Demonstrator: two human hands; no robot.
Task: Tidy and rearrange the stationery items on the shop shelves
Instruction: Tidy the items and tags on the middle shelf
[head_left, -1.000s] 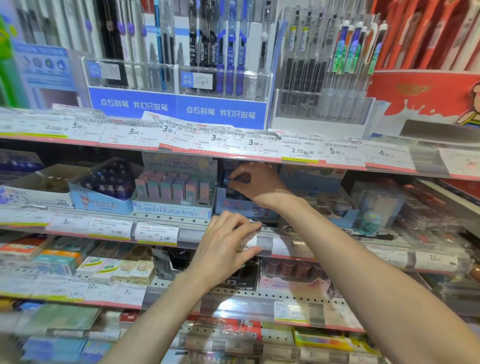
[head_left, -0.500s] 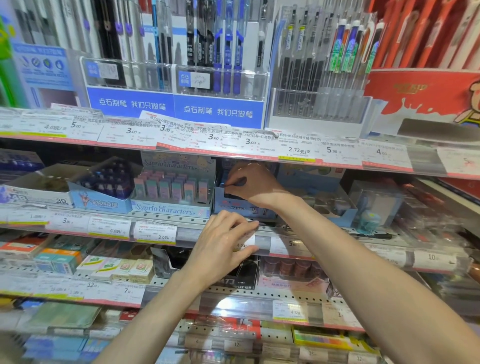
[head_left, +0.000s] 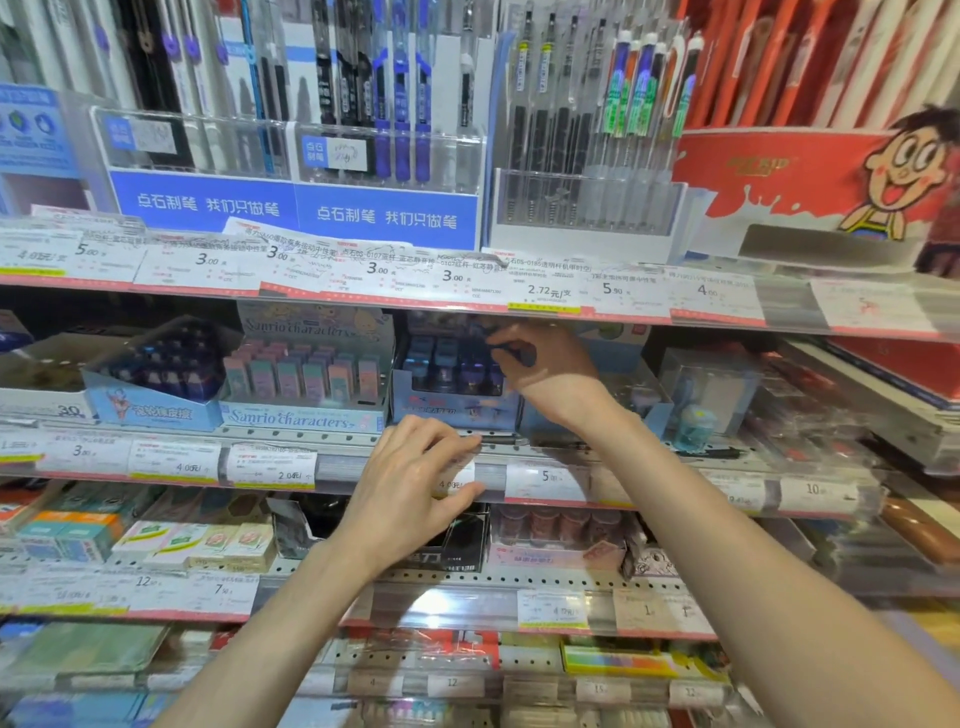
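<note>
In the head view, a small dark item (head_left: 511, 356) is pinched by the right hand (head_left: 540, 371) over the blue display box (head_left: 452, 402), hardly shifted from a second earlier, while the shelf edge (head_left: 545, 480) just below is touched by the relaxed left hand (head_left: 415, 486), suggesting restocking remains underway.

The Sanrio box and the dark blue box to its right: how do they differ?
The Sanrio box holds pastel pink, green and purple items; the blue box holds dark blue and purple ones. No hand touches the Sanrio box; the right hand reaches into the blue box, pinching a dark item. Both are open display boxes, side by side on one shelf.
</note>
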